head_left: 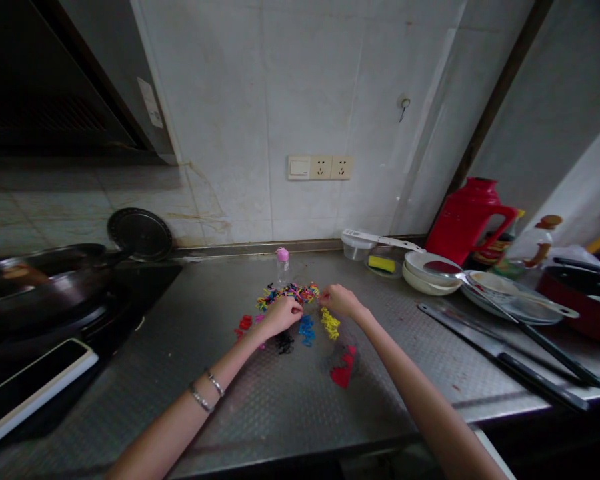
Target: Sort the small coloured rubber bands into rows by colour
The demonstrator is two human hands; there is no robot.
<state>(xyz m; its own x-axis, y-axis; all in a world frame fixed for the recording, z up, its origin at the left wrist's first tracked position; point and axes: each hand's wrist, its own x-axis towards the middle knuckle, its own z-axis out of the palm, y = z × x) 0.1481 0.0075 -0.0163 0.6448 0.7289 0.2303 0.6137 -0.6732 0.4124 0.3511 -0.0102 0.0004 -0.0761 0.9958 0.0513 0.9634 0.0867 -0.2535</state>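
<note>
A mixed heap of small coloured bands (283, 293), which look like elastic hair ties, lies on the metal counter. My left hand (280, 316) is at the heap's near side, fingers pinched; whatever they hold is too small to make out. At the heap's right end, my right hand (341, 299) also has its fingertips together, their contents hidden. Sorted piles lie nearer: red bands (243, 324), black bands (285, 343), blue bands (307, 330) and yellow bands (331, 324). Pink bands (259, 319) are partly covered by my left hand. Behind the heap stands a clear bottle with a pink top (282, 256).
A clear bag with red print (344, 367) lies beside my right forearm. To the right are a yellow sponge (381, 265), bowls (430, 280), a knife (500, 357) and a red thermos jug (463, 220). A wok (45, 280) and a phone-like device (35, 393) are at left.
</note>
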